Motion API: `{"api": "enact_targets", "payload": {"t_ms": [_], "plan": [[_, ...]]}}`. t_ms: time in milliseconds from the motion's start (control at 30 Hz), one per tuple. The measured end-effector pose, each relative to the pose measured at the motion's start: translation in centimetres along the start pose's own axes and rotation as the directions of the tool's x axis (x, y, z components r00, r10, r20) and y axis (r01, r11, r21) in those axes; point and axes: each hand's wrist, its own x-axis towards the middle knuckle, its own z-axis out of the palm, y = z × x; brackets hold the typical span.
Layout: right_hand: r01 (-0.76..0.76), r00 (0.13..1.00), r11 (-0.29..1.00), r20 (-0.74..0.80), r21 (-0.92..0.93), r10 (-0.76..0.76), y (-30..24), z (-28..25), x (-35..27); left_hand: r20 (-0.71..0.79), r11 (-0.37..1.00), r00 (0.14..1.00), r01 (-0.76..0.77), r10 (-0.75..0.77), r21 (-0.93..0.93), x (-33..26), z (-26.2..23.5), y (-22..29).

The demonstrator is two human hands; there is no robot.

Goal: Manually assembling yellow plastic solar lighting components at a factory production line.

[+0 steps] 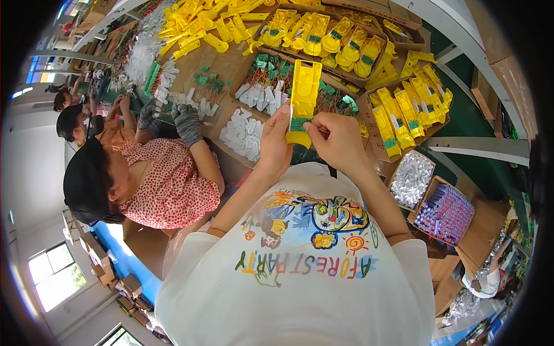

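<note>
In front of my chest a yellow plastic housing stands upright, its open, hollow side facing me. My left hand is closed round its left edge, with the thumb along the side. A small green circuit board lies in the lower part of the housing. My right hand is curled, its thumb and fingertip pinched at the board's right edge. Just beyond my hands is a cardboard tray of white plastic pieces and green boards with red wires.
Yellow housings fitted with boards fill a far box and a right box. Loose yellow parts are heaped at far left. White pieces lie nearer. A gloved co-worker sits close on my left. Small-part boxes stand at right.
</note>
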Motion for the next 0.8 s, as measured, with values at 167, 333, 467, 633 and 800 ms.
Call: {"api": "enact_targets", "payload": {"t_ms": [167,333,467,633,800], "plan": [[0.071,0.995,0.997,-0.061,-0.041,-0.073,-0.1,0.1,-0.2,-0.011,1.000,1.000,-0.012,0.012,0.000,0.1,0.2,0.0],[-0.145,0.987,0.975,0.092,0.169,0.131,0.9,0.0,0.3,-0.026,1.000,0.999,-0.021,0.021,0.012,0.1,0.8,0.1],[-0.213,0.976,0.971,0.065,0.110,0.207,1.0,0.0,0.6,0.012,1.000,1.000,-0.017,0.016,0.020,0.5,0.4,-0.4],[-0.124,0.991,0.989,0.061,0.082,0.119,1.3,-0.1,0.7,-0.028,0.998,0.999,-0.025,0.026,0.053,0.2,0.7,-0.2],[-0.022,0.999,0.998,0.037,-0.063,0.025,0.8,-0.7,-0.1,0.128,0.956,0.978,-0.190,0.164,0.224,-0.3,0.4,-0.3]]}}
